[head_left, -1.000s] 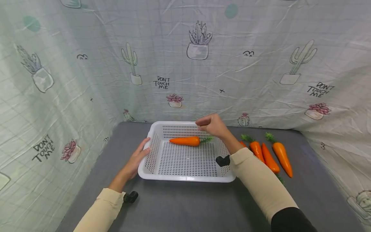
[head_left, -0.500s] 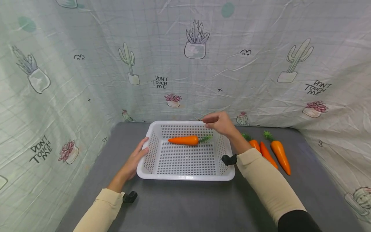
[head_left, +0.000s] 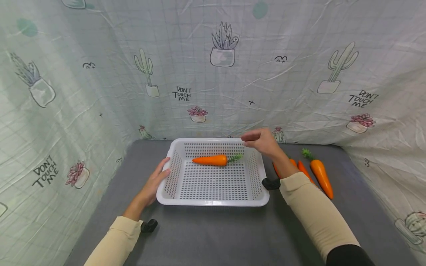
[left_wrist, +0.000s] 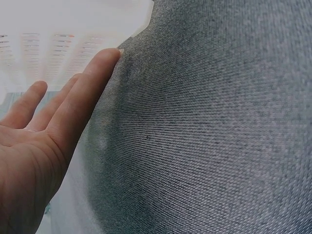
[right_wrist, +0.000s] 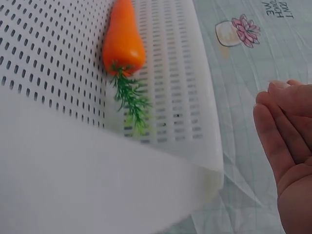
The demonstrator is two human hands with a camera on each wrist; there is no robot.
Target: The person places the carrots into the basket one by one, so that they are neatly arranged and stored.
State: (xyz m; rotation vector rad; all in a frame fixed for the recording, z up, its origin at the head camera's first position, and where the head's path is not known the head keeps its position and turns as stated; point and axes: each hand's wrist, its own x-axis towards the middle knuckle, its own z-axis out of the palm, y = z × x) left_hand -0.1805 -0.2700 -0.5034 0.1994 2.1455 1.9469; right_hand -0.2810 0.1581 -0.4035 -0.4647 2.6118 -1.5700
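A white perforated plastic basket (head_left: pixel 213 203) stands on the grey table, with one orange carrot (head_left: pixel 211 160) lying inside along its far wall, green leaves pointing right. My left hand (head_left: pixel 154 183) touches the basket's left side. In the left wrist view, that hand's fingers (left_wrist: pixel 78 105) are extended along the outer wall. Over the back right corner of the basket, my right hand (head_left: pixel 264 142) hovers with loosely bent fingers. The right wrist view shows nothing in that hand (right_wrist: pixel 292 136), which is apart from the basket rim.
Several carrots (head_left: pixel 321 179) lie to the right of the basket, some partly hidden behind my right forearm (head_left: pixel 287 166). A printed cloth curtain (head_left: pixel 266 99) hangs behind the table and along both sides.
My right hand has moved to the right, from over the basket's back wall toward its right corner. The left hand and the carrot in the basket keep their places.
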